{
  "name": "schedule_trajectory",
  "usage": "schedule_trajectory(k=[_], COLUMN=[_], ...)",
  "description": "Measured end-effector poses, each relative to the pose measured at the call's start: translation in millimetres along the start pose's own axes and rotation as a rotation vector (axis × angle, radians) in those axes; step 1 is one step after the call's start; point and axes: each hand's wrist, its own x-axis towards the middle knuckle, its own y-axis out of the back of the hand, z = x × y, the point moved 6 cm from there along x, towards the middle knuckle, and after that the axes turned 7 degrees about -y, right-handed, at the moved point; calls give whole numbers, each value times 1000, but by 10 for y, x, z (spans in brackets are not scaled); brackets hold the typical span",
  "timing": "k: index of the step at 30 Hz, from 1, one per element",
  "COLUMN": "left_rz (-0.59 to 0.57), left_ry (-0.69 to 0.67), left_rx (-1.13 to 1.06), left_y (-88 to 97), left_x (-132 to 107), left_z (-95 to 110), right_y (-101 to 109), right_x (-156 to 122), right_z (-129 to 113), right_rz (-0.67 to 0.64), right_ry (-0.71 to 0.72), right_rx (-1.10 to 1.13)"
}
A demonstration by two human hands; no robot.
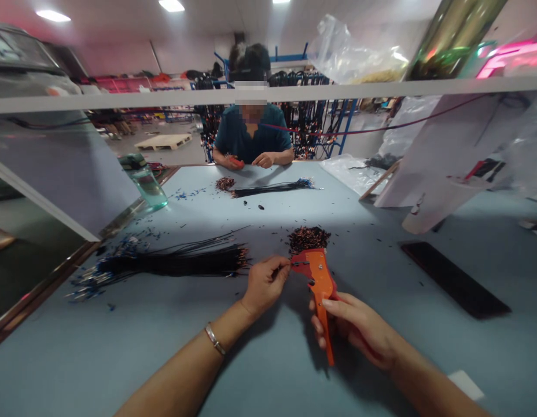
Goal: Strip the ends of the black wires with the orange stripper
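My right hand [359,330] grips the handles of an orange wire stripper [318,281], its jaws pointing away from me. My left hand [265,282] pinches a thin black wire [288,264] and holds its end at the stripper's jaws. A bundle of long black wires [173,262] lies on the blue table [121,347] just left of my left hand. A small heap of stripped wire pieces [309,238] sits right behind the stripper's head.
Across the table a person in a dark teal shirt [251,139] works with a red tool, with another wire bundle [272,187] before them. A green glass jar [149,186] stands at the left edge. A dark flat slab [455,279] lies at right. White boards [446,168] lean at right.
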Motion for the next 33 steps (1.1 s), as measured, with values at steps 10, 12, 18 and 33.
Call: schedule_trajectory(k=[10,12,18,33], left_rz=[29,19,-6,6], left_ry=[-154,-161,-125,-164], left_rx=[131,130,138,149], left_y=[28,19,0,15], left_x=[-21,-24,-29,-56], left_z=[71,77,51,98], right_y=[1,5,14,12], right_x=[-20,-24,-10,27], right_z=[-34,-42,-45,-25], right_rz=[37,43,50,145], right_ry=[-4,-3,27,83], right_rx=[-78,-93,-144,-220])
